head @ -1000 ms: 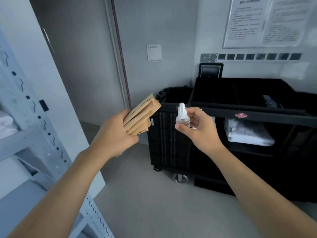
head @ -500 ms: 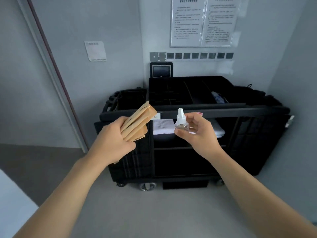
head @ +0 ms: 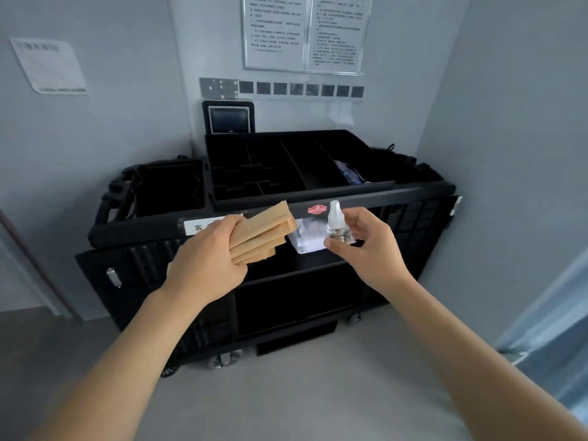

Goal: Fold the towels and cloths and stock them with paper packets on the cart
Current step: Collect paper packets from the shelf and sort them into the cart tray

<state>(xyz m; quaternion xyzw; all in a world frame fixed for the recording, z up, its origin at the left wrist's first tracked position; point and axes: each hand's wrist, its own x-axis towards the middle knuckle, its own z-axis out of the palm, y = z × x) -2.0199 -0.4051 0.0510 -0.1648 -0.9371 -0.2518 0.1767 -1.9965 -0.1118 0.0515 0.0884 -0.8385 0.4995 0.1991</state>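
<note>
My left hand (head: 206, 265) grips a stack of brown paper packets (head: 264, 233), fanned out to the upper right. A small clear bottle (head: 338, 226) with a white cap is pinched upright in my right hand (head: 366, 246). Both hands hover in front of the black cart (head: 413, 192), level with its upper shelf. Folded white towels (head: 305, 237) lie on that shelf, partly hidden behind my hands. On the cart's top sits a black divided tray (head: 270, 173) with several compartments.
A black bin (head: 165, 186) hangs at the cart's left end. Something dark and bluish (head: 351, 175) lies in the tray's right compartment. A tablet (head: 228, 117) and notice sheets (head: 305, 33) are on the wall behind. Grey floor lies before the cart.
The view has swung right and closer, so the cart now faces me squarely. Both hands keep their hold and have drawn nearer to the cart's upper shelf. The metal shelving has left the view.
</note>
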